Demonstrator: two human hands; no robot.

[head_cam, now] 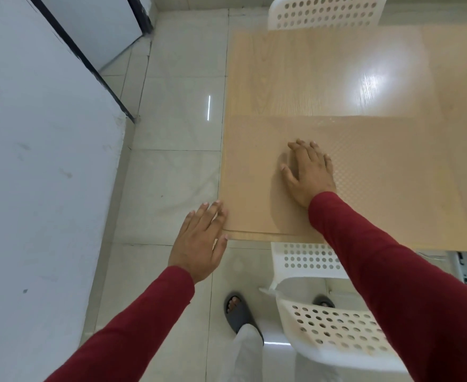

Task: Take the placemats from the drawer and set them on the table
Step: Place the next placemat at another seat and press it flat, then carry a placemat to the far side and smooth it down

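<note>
— Red sleeves nearest me, both arms stretched forward over the white chair. Where's the placemat?

— Near placemat: translucent, dotted, lying flat on the wooden table at its near-left corner. Right hand sits palm-down on it, fingers straight and slightly spread, pressing, gripping nothing.

— Left hand?

— Left hand flat at the mat's corner, fingertips touching the edge where mat and table meet; fingers straight, close together, holding nothing.

— Anything further out?

— Second placemat beyond, touching or overlapping the first's far edge. Another white chair at the far side. Tiled floor left; grey sandal below.
</note>
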